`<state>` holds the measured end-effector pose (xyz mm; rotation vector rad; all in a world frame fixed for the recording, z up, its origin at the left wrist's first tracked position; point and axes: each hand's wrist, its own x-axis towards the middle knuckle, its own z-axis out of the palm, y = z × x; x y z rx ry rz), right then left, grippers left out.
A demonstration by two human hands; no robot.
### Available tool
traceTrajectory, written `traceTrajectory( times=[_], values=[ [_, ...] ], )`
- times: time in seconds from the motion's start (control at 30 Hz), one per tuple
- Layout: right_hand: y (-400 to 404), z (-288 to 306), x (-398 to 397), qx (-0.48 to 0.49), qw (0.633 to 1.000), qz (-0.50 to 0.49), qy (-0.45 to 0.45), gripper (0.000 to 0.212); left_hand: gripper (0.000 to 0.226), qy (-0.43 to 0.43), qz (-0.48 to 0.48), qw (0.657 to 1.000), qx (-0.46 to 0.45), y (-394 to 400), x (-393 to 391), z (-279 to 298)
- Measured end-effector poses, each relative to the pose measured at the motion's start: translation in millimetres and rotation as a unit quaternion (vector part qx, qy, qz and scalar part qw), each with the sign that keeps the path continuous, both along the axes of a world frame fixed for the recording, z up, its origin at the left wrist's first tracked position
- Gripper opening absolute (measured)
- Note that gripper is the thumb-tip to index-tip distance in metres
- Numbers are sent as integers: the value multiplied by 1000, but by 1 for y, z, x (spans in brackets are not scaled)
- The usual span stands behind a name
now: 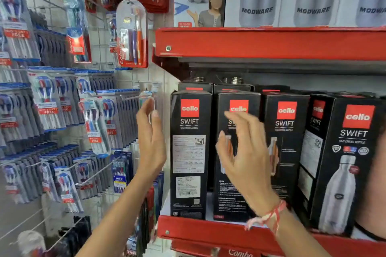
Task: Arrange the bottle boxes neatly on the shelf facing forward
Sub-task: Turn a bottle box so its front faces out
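I see my left hand (150, 142) raised at centre frame, grip spread and empty, beside the leftmost tall black cardboard bottle box (189, 152). My right hand (244, 152), grip also spread, hovers before the second box (234, 198), perhaps not touching it. The boxes stand upright along the red metal shelf (208, 233), centre right.
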<state>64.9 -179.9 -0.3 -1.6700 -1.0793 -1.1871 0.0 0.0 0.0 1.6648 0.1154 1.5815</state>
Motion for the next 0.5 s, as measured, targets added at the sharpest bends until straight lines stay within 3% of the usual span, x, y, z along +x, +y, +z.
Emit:
traceTrajectory(
  times=[0.13, 0.23, 0.37, 0.5],
  values=[
    [29, -44, -33, -119, 985, -11, 126, 67, 35, 124, -152, 968, -155, 10, 2, -25],
    [52, -70, -47, -189, 959, -77, 197, 96, 39, 229, -205, 939, -155, 12, 6, -43],
    [69, -67, -53, -182, 949, -135, 220, 114, 37, 234, -225, 934, -146, 12, -1, -39],
    [60, -41, -56, -160, 967, -89, 175, 114, 25, 200, -243, 943, -110, 6, -25, -11]
  ],
)
